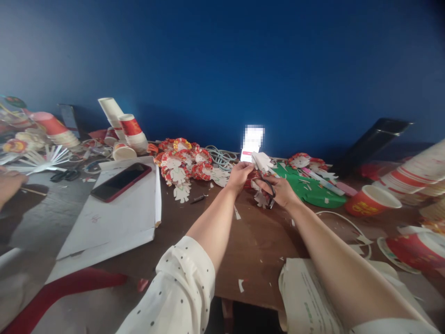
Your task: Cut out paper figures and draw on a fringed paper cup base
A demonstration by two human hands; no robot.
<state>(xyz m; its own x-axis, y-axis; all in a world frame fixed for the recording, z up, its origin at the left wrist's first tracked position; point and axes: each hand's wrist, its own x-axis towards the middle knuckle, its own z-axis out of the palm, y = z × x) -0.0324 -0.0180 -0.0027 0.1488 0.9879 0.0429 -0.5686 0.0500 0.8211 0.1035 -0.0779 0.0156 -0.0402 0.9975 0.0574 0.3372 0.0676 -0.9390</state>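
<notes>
My right hand (282, 189) is closed round the handles of a pair of scissors (268, 180), whose blades point up and left. Just left of it, my left hand (240, 175) pinches a white cut paper piece (263, 161) that lies against the blades. Below the scissors hangs a red and white part, partly hidden by the hands. Left of my left hand sits a pile of red and white paper-cup cutouts (181, 160). A lit phone (252, 141) stands upright behind my hands.
A dark phone (121, 182) lies on a white board (104, 222) at left. Stacked paper cups (132, 132) stand behind it; a red cup (372, 200) and a green sheet (311, 188) are at right. Another person's hand (10, 183) shows at the left edge. Paper scraps dot the brown table (250, 250).
</notes>
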